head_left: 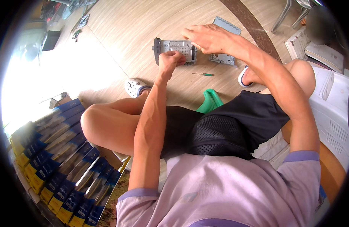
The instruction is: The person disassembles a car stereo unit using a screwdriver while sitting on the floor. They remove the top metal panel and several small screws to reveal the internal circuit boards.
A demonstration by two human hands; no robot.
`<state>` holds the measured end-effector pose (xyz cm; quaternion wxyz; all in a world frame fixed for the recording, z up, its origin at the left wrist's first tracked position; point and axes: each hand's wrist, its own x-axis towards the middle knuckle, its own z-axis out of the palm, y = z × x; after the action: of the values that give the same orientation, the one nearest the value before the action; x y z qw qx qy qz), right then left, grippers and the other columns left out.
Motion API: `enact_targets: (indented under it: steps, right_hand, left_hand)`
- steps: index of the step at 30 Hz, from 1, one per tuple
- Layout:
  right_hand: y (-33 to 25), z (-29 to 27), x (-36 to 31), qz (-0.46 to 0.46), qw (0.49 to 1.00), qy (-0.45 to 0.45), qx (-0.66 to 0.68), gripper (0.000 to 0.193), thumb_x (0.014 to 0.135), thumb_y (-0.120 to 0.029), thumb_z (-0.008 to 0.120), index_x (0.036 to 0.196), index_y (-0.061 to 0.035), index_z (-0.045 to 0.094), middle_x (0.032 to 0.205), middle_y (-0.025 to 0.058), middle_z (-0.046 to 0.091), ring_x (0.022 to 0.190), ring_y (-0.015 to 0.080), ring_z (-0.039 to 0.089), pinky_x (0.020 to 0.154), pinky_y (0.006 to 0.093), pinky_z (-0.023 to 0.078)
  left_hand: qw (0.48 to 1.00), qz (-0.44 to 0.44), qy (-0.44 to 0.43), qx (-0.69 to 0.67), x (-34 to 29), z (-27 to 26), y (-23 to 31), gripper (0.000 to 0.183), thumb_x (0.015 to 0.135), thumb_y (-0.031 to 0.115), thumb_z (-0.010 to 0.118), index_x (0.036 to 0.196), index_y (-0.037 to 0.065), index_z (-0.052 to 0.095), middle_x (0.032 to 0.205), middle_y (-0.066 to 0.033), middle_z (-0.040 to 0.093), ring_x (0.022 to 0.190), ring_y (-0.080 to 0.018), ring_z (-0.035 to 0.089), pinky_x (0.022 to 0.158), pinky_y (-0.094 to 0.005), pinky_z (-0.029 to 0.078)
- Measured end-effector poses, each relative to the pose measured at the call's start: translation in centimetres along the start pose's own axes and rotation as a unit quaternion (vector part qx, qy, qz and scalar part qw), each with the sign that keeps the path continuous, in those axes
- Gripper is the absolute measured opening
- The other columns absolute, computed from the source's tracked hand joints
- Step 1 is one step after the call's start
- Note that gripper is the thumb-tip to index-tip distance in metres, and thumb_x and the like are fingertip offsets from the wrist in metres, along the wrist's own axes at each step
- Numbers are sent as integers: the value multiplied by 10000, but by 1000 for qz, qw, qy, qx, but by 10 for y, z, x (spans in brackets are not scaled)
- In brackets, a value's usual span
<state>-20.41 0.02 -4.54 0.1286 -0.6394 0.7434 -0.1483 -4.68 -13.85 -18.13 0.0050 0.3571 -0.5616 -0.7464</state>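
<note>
Metal box, grey w/ perforated top, sits on the wood floor far centre, betw. both hands. Left hand is balled into a fist, pressed against the box's near edge; can't tell what, if anything, is inside the fist. Right hand lies on the box's right end, fingers curled over its top & right side.

Just right of the box, touching or nearly so: a grey plate. Far right of that, a ribbed grey panel. Screwdriver w/ green handle lies on the floor just near of the box, apart from both hands.

Room: floor is open to the left & far side of the box. Near side is tight — knees, white shoe at left, other foot at right, green stool betw. the legs. White plastic crate bounds the right; stacked blue-yellow packs fill near left, well apart from the box.
</note>
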Motion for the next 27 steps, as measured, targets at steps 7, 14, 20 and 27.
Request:
enact_targets:
  steps: [7, 14, 20, 27]
  right_hand:
    - [-4, 4, -1, 84, 993, 18, 83, 263, 927, -234, 625, 1006, 8, 559, 811, 208, 663, 761, 409, 658, 677, 466, 532]
    - [2, -3, 13, 213, 973, 26, 87, 475, 944, -401, 590, 772, 41, 612, 700, 253, 653, 677, 413, 668, 647, 462, 536]
    - [3, -12, 14, 87, 995, -31, 34, 252, 898, -223, 583, 850, 18, 642, 847, 256, 665, 820, 432, 663, 729, 493, 532]
    - [-1, 1, 14, 51, 996, -67, 18, 166, 889, -120, 611, 1031, -34, 623, 979, 160, 628, 966, 344, 616, 828, 450, 500]
  left_hand:
    - [1000, -8, -9, -1, 0, 0, -2, 200, 900, 104, 634, 908, -95, 654, 860, -160, 703, 737, -224, 711, 738, -320, 616]
    - [1000, 3, 1, 9, 2, 1, -4, 218, 889, 102, 619, 915, -107, 674, 826, -149, 707, 722, -200, 709, 690, -295, 606]
    - [999, 2, -26, 18, 0, 1, -4, 215, 906, 114, 642, 936, -99, 660, 874, -151, 703, 763, -209, 709, 760, -315, 611]
    - [999, 3, 2, 42, 1, -3, -4, 229, 912, 106, 629, 944, -119, 659, 892, -179, 705, 771, -225, 719, 741, -317, 621]
